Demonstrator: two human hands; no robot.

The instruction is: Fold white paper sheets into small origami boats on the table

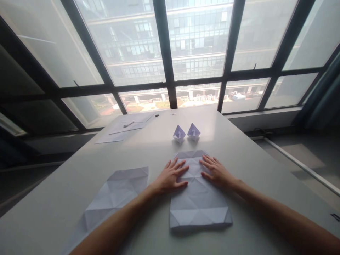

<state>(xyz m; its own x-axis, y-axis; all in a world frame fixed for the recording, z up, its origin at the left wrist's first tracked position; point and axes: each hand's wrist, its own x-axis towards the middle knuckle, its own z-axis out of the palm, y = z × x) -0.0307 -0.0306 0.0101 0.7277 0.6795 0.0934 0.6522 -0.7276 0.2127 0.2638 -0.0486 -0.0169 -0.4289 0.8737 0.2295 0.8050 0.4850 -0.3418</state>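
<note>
Nearest the camera, two bare forearms (281,214) extend inward from the lower corners of the view. Between them, on the white table (247,166), lies a creased sheet (198,198), crossed by straight and diagonal fold lines, its near edge slightly raised. The left hand (169,177) and right hand (216,173) lie palm down over its opposite long sides — fingers extended and spread, tips on the paper, neither grasping anything. To the left, partly hidden by the forearm, rests a second creased sheet (117,193). Just beyond the hands stand two small folded paper pieces, the left piece (179,135) and the right piece (193,132), side by side and apart. Farther left are flat papers (111,132) bearing a slender pale object (129,124) — too small to identify. Behind the table rise dark-framed windows (168,53). At the right margin, a cropped dark mark (335,216) is illegible.
</note>
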